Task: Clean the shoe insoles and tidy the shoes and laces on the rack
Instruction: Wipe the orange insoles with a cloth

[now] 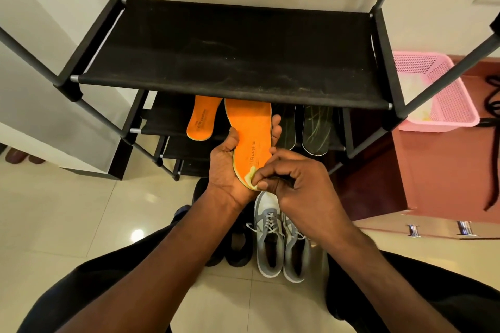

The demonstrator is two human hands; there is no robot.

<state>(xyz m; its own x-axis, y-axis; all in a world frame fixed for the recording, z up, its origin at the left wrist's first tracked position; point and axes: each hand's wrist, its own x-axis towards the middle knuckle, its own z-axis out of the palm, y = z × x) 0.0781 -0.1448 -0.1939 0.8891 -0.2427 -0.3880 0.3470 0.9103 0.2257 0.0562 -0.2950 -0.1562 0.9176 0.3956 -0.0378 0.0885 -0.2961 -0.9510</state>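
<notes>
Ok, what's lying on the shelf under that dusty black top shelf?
One orange insole and two dark insoles lie on the lower shelf. The dusty shelf covers their far ends and the shelf's back part. A second orange insole is in the left hand.

Both bare forearms reach forward from below. The left hand (230, 170) lies palm up, fingers and thumb curled round an orange insole (250, 140). The right hand (295, 173) — knuckles up, fingers bent — pinches a pale cloth (252, 173) against the insole's heel.
</notes>
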